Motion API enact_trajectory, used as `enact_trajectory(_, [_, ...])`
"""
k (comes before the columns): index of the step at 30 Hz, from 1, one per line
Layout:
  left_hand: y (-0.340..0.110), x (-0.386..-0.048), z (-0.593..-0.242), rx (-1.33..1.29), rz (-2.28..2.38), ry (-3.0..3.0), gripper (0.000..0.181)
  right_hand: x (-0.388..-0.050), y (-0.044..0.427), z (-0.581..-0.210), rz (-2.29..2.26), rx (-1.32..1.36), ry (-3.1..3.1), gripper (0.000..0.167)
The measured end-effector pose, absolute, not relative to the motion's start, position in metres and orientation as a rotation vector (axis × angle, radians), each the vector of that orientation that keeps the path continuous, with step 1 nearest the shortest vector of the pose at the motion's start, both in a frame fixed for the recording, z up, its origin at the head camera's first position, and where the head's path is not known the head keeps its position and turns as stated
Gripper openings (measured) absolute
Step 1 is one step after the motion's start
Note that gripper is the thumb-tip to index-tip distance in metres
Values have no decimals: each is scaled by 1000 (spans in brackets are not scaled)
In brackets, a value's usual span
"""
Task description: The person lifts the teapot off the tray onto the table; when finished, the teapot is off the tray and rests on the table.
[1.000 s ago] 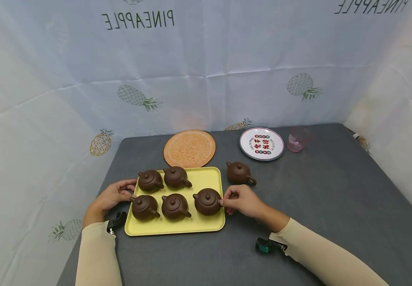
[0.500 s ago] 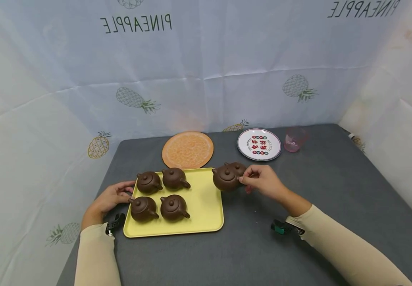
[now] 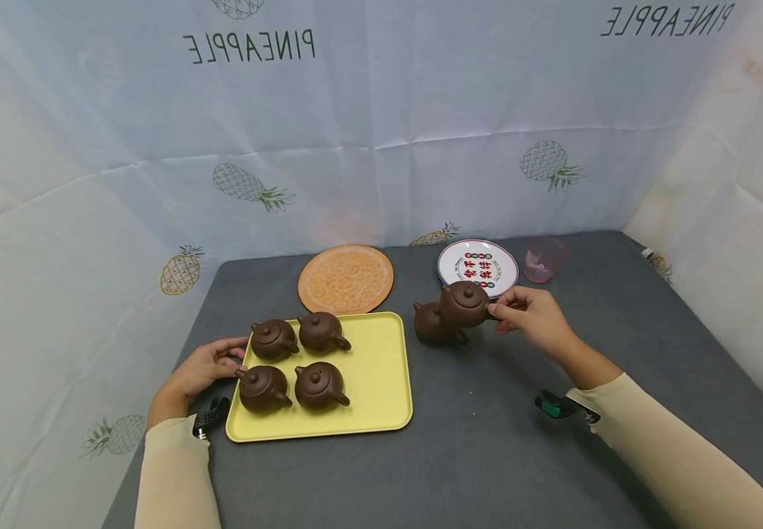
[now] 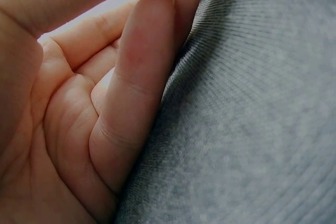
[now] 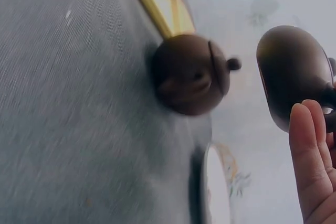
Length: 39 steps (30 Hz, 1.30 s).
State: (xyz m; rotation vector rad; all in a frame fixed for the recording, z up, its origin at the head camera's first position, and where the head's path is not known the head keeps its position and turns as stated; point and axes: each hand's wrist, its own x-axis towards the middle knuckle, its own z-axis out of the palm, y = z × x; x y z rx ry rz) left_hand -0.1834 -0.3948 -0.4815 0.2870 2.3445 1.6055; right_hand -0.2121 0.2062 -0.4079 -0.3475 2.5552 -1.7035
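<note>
The right hand [image 3: 534, 321] pinches a round, dark-brown clay teapot [image 3: 464, 304] aloft; best keep it level, clear of the matching teapot [image 3: 430, 327] on the grey bench [image 3: 474, 455]. The left hand [image 3: 199, 371], fingers relaxed, rests at the yellow rectangular tray [image 3: 378, 397].

Brown teapots [image 3: 464, 304], yellow tray [image 3: 376, 382]

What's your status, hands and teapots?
Right hand holds one teapot aloft. Left hand at yellow tray, left edge. Four teapots on it. Another teapot standing beside it, possible obstacle.
</note>
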Motion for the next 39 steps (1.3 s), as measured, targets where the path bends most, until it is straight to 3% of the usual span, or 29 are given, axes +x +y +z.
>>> enact_trajectory(15, [-394, -182, -478, 264, 1609, 2324, 62, -225, 235, -447, -1716, -185, 2612, 29])
enact_trajectory(39, [-394, -183, -481, 259, 1596, 2347, 63, -229, 234, -473, -1696, -114, 2585, 26])
